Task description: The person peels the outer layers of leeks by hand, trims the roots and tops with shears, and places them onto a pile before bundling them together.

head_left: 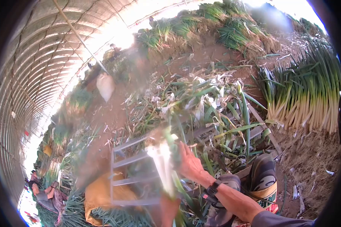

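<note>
The left hand [169, 207] grips blurred leek stalks [162, 164]; the right hand [190, 163] is beside them, hold unclear.

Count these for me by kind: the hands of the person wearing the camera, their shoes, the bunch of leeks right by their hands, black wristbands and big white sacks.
Hands: 2, right hand and blurred left hand
Shoes: 2
Bunch of leeks by the hands: 1
Black wristband: 1
White sack: 1
Total: 7
</note>
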`<state>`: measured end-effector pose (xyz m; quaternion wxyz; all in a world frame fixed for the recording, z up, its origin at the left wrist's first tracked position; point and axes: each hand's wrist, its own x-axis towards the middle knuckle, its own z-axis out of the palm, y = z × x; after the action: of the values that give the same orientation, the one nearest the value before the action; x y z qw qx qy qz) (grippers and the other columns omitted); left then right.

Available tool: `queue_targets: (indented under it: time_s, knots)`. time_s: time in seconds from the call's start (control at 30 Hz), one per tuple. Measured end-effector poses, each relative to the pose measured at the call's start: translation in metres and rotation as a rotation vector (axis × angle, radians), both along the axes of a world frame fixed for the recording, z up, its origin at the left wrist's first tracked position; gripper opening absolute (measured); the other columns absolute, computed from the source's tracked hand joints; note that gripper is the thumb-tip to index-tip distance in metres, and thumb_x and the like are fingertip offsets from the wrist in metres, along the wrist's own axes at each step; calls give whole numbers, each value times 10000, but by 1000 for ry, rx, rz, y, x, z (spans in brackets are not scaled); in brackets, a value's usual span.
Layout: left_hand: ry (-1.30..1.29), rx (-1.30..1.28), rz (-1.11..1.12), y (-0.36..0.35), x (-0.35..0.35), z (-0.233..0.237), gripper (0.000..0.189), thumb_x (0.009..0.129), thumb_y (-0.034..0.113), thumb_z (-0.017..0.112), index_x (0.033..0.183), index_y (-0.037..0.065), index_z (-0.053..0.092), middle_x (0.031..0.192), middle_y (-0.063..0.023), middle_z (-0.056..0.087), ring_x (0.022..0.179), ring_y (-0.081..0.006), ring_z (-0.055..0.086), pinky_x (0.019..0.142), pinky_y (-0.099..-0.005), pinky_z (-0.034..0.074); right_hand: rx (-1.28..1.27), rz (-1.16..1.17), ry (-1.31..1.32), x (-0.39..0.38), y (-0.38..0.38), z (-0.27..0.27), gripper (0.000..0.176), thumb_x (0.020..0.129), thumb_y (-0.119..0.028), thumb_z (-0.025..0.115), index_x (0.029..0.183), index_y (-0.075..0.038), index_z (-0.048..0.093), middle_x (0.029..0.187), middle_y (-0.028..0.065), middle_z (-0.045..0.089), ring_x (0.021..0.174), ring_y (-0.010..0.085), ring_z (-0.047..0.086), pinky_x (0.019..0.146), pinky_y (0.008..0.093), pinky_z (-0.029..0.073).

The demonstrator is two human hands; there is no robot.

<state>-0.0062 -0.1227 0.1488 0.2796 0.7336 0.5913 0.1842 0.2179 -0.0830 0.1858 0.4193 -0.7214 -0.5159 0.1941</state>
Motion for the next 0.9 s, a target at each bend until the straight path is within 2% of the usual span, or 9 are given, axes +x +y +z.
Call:
queue_targets:
  time_s: [0.03, 0.13, 0.17, 0.27, 0.4, 0.53, 0.63, 0.73, 0.9]
  knots:
    - [13, 24, -21, -4, 0, 0, 589, 700, 213, 765, 1194, -18, 542, 952, -224, 685, 872, -385, 683, 800, -443, 536, 114, -64, -49, 0, 6, 0, 961, 806, -151, 747, 1561, 5, 173, 1408, 277, 500, 1162, 413, 603, 881, 456, 559]
    - [131, -37, -28, -21, 11, 15, 635, 747, 204, 762, 1279, -26, 502, 1001, -242, 675, 903, -407, 678, 804, -472, 550, -144, -4, 321, 17, 25, 20, 815, 788, -23, 651, 1504, 32, 267, 1139, 266, 658, 992, 431, 667, 829, 486, 556]
    - [171, -121, -15, -28, 18, 32, 640, 805, 194, 753, 1338, -35, 485, 1082, -256, 661, 963, -408, 667, 826, -492, 547, 4, -58, 148, 21, 37, 3, 569, 770, 25, 564, 1331, 4, 470, 898, 249, 688, 867, 455, 679, 796, 520, 540]
    - [101, -110, -32, -41, 0, 23, 686, 852, 192, 742, 1411, -55, 431, 1120, -279, 651, 953, -414, 671, 775, -516, 552, 18, -114, 71, 59, 55, 0, 307, 795, -30, 565, 1102, -29, 576, 900, 260, 679, 894, 464, 670, 780, 530, 538]
    - [38, 145, -120, -63, -10, 26, 697, 844, 199, 742, 1413, -49, 424, 1049, -259, 669, 869, -401, 683, 699, -492, 549, -4, -58, -160, 85, 53, 34, 264, 804, -61, 553, 1052, -29, 637, 859, 277, 668, 887, 460, 669, 762, 534, 535]
    - [-9, -79, -136, -83, -31, 32, 682, 849, 227, 734, 1409, -31, 443, 1025, -228, 676, 867, -355, 689, 692, -460, 543, -105, -246, -282, 114, 64, 22, 182, 804, -108, 599, 958, -28, 653, 917, 233, 705, 892, 395, 705, 774, 503, 567]
    - [20, -213, -194, -106, -73, -1, 616, 850, 264, 733, 1344, -18, 498, 952, -194, 672, 793, -305, 671, 655, -446, 523, 27, -502, -308, 216, 52, 51, 165, 803, -113, 596, 928, -51, 686, 887, 187, 720, 811, 390, 715, 718, 468, 581]
    - [107, -245, -249, -124, -74, -3, 531, 850, 292, 734, 1245, -9, 548, 877, -161, 651, 713, -270, 631, 617, -429, 497, -21, -395, -378, 253, 34, 72, 271, 802, -88, 551, 1028, -80, 699, 990, 229, 706, 966, 413, 685, 823, 495, 555]
    - [1, -188, -210, -108, -80, 0, 552, 854, 262, 733, 1299, 12, 523, 888, -140, 639, 688, -273, 608, 603, -427, 485, 105, -744, 161, 312, 21, 54, 362, 822, -77, 560, 1157, -14, 682, 1134, 229, 702, 1098, 337, 676, 937, 388, 532]
